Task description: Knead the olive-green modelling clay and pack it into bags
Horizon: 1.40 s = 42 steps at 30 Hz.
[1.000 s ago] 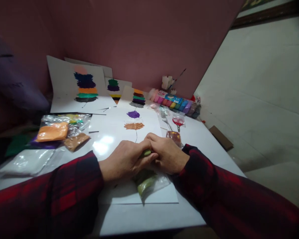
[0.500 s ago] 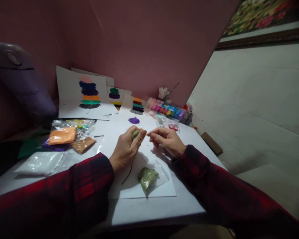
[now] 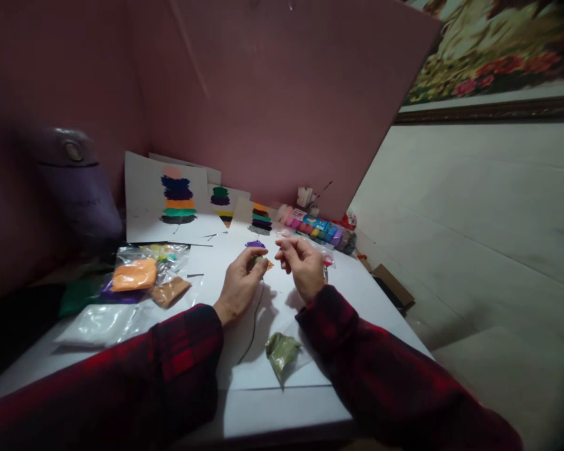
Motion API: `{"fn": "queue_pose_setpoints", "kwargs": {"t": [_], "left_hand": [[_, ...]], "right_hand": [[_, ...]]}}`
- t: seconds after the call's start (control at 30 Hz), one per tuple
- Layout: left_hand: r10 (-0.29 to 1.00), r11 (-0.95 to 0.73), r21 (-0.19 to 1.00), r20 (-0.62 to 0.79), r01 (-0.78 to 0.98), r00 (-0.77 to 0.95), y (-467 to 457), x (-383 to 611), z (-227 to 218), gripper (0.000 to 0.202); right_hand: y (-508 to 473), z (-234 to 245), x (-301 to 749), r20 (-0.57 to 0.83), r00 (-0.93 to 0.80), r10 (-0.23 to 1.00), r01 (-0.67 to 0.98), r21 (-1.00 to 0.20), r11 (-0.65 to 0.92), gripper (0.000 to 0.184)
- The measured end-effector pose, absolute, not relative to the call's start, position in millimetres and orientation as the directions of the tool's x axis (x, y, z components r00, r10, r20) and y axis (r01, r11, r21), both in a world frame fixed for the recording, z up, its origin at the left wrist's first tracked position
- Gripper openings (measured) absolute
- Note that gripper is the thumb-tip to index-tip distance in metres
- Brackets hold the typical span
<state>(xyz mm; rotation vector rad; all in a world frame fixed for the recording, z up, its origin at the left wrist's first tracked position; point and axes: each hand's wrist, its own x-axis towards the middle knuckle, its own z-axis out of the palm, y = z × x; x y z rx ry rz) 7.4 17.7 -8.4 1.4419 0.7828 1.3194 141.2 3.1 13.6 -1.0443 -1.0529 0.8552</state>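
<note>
Left hand (image 3: 242,282): curled most of the way, thumb and fingers round a green lump, above the middle of the table.
Right hand (image 3: 303,263): raised just beside the left, half curled, fingertips close together; can't tell if anything is pinched.
Table (image 3: 263,413): white, carries everything below; right sleeve reaches over its right edge, could drag something if the elbow swings.
Sheet (image 3: 305,381): near the table's front edge; looks unweighted apart from the bag, so a wrist brushing it could slide or crease it.
Green bag (image 3: 282,354): on the sheet's near part, toward the table's front edge, near the right sleeve; a sleeve catch could knock it.
Orange patch (image 3: 269,265): just beyond the left fingers; a low knuckle might smear it if soft.
Green lump (image 3: 258,260): in left grip, mostly hidden; too hard a squeeze would likely flatten it, too loose drops it.
</note>
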Motion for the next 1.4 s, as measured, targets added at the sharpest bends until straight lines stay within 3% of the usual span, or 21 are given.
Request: {"fn": "queue_pose_setpoints", "kwargs": {"t": [0.07,0.23,0.43,0.8,1.03,1.1,1.2,1.3,1.4], "left_hand": [[0.961,-0.194,0.964,0.224,-0.183,0.163,18,9,-12,0.025],[0.985,-0.109,0.975,0.132,-0.193,0.113,16,13,-22,0.020],[0.991,-0.074,0.979,0.093,-0.188,0.093,14,16,-23,0.019],[0.994,-0.033,0.982,0.052,-0.187,0.100,6,22,-23,0.020],[0.972,0.005,0.987,0.033,-0.161,0.231,4,17,5,0.016],[0.933,-0.035,0.995,0.064,-0.090,0.354,1,15,19,0.029],[0.841,-0.193,0.964,0.068,0.180,0.537,-7,11,28,0.036],[0.782,-0.404,0.791,0.038,0.460,0.622,-18,11,23,0.024],[0.772,-0.437,0.700,-0.030,0.565,0.635,-24,14,15,0.024]], "right_hand": [[0,1,138,0.274,0.307,0.912,-0.050,-0.952,0.303,0.034],[2,-23,142,0.155,0.189,0.970,-0.067,-0.983,0.170,0.036],[10,-27,150,0.062,0.109,0.992,-0.089,-0.993,0.072,0.035],[11,-23,158,0.012,0.003,1.000,-0.095,-0.995,0.013,0.038],[7,-19,157,0.004,-0.010,1.000,-0.105,-0.994,0.003,0.035],[7,-19,157,0.004,-0.001,1.000,-0.111,-0.994,0.004,0.034],[8,-20,156,0.012,0.009,1.000,-0.127,-0.992,0.013,0.034],[8,-23,156,0.008,-0.011,1.000,-0.135,-0.991,0.006,0.036],[8,-26,157,0.000,-0.020,1.000,-0.142,-0.990,-0.003,0.038]]}}
